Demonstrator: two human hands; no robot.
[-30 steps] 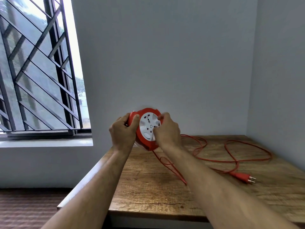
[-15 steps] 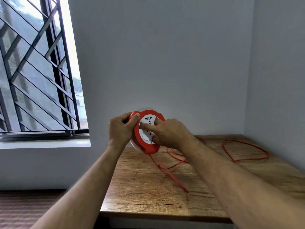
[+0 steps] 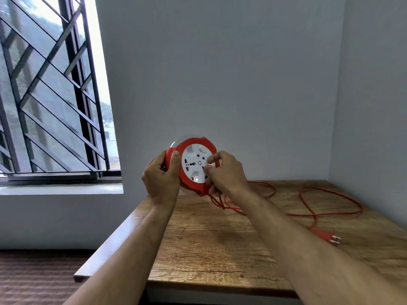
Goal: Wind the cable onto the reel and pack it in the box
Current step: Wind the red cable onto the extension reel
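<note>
- The left hand (image 3: 161, 180) grips the red reel (image 3: 193, 165), up above the table's (image 3: 220, 249) far left corner.
- The right hand (image 3: 226, 175) pinches its white front.
- The cable (image 3: 330, 213) lies loose by the right edge.

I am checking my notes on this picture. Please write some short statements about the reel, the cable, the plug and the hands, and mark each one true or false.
1. The left hand grips the reel at its red rim. True.
2. The plug hangs off the table. False: it lies on the tabletop.
3. The cable is fully wound. False: loops lie loose on the table.
4. The right hand is at the reel's white face. True.
5. The reel rests on the table. False: both hands hold it up.
</note>
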